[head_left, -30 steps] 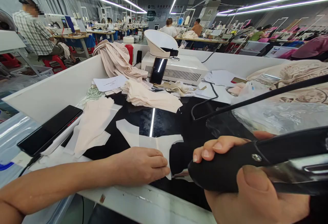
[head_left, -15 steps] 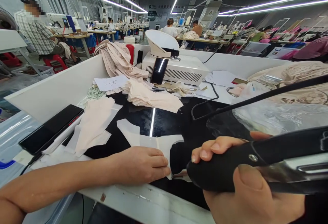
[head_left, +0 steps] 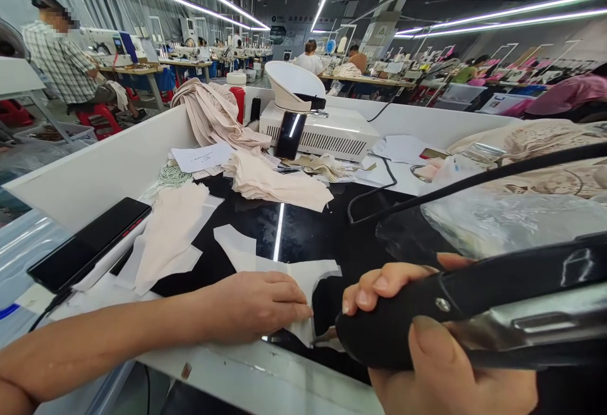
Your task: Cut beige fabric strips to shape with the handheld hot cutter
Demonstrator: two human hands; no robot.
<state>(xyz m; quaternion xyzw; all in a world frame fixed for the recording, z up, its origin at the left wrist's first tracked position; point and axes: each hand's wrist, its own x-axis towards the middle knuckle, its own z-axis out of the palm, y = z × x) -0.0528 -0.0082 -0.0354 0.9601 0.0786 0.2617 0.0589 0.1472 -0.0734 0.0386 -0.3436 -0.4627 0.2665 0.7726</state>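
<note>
My left hand (head_left: 268,306) lies on a cut piece of thin white fabric (head_left: 237,247) on the black glossy work surface. Its fingers are pressed together at the fabric's lower right part and cover some of it; the thumb is hidden. My right hand (head_left: 441,358) is wrapped round a thick black-handled tool (head_left: 389,333) with a metal part along its side. The rounded end of this tool points left, close to the fabric's right edge. Beneath that end, a small strip (head_left: 329,339) shows partly; what it is, I cannot tell.
Stacked pale pink fabric pieces (head_left: 279,184) lie behind, with more pieces (head_left: 173,225) at left beside a large black phone (head_left: 90,244). A white vented box (head_left: 327,133) stands at the back. A black cable (head_left: 474,190) crosses over clear plastic (head_left: 497,219) at right.
The tool and my right hand appear slightly farther left and lower. My left hand stays on the fabric, its fingers shifted a little. The whole view has moved slightly.
</note>
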